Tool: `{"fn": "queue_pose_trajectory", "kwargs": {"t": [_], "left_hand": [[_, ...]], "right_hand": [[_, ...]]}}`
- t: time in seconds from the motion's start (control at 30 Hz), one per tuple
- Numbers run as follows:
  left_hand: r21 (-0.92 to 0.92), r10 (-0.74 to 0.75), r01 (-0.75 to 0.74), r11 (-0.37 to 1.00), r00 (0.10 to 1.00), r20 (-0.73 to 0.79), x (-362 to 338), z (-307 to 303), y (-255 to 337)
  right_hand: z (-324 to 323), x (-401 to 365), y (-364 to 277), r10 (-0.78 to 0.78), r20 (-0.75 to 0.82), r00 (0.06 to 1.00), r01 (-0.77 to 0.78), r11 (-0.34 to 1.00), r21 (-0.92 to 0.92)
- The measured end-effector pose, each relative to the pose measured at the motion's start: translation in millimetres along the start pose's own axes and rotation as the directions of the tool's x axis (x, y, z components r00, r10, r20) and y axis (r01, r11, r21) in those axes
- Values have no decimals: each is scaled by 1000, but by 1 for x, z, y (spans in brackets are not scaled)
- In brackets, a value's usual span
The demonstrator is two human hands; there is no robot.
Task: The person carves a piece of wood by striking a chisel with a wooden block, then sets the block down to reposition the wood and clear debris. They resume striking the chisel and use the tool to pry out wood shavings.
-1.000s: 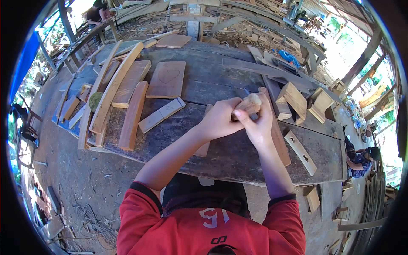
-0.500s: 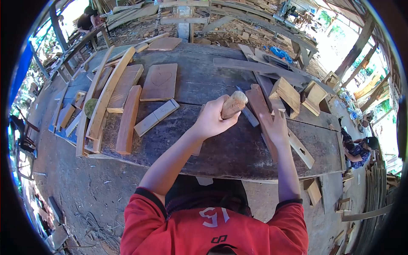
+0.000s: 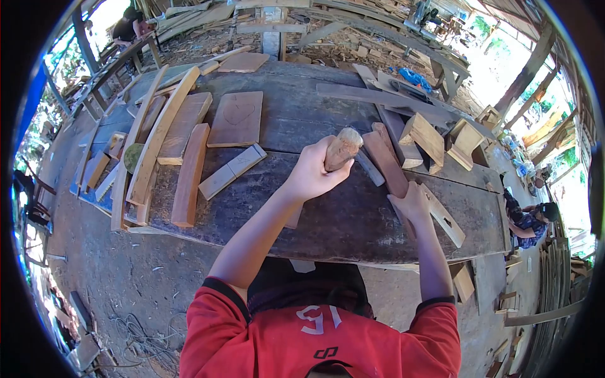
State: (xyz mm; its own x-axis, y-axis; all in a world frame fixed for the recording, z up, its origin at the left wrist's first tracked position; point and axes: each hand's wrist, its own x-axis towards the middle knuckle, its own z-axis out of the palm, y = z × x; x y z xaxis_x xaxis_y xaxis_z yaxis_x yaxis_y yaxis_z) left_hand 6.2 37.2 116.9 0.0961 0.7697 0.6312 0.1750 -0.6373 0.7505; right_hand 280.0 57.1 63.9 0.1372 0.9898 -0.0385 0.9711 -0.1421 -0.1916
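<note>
Two hands are apart over the tabletop [image 3: 353, 220]: the left hand [image 3: 313, 171] is wrapped around one stout, handle-like wooden piece [image 3: 343, 148], its pale worn end raised toward the far side, and the right hand [image 3: 413, 203] is closed on the near end of one reddish-brown block [image 3: 386, 165], which slants just to the right of that piece. One narrow grey bar [image 3: 370, 169] lies between the two. To the right are one slotted pale strip [image 3: 441, 213] near the right hand and, farther off, two pale angular blocks [image 3: 425, 137]. To the left are one board with a heart outline [image 3: 236, 120], one greyish piece with a line across it [image 3: 233, 171], one thick reddish beam [image 3: 191, 176], one bowed pale slat [image 3: 161, 135] and one round disc [image 3: 132, 157]. Two other people show, one far left [image 3: 129, 28], one at right [image 3: 534, 223]. A second ago both hands were together at the handle-like piece; half a second ago the right hand was loosely spread at the block, farther along, and now its fingers have closed.
</note>
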Motion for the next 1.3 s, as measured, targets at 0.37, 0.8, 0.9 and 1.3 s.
{"fn": "queue_pose_trajectory", "kwargs": {"t": [0.37,0.8,0.9,1.3], "left_hand": [[50,-83,77,996,989,122,-1,6,-8],[26,-28,24,999,988,151,0,12,1],[-24,-33,37,999,988,152,-1,14,-5],[-19,-14,17,1000,992,127,-1,12,0]], "right_hand": [[-61,-59,31,-100,-395,913,384,539,750],[-74,-115,13,-147,-428,892,450,180,875],[-55,-114,5,-219,-378,900,415,160,896],[-49,-114,1,-281,-355,892,384,56,921]]}}
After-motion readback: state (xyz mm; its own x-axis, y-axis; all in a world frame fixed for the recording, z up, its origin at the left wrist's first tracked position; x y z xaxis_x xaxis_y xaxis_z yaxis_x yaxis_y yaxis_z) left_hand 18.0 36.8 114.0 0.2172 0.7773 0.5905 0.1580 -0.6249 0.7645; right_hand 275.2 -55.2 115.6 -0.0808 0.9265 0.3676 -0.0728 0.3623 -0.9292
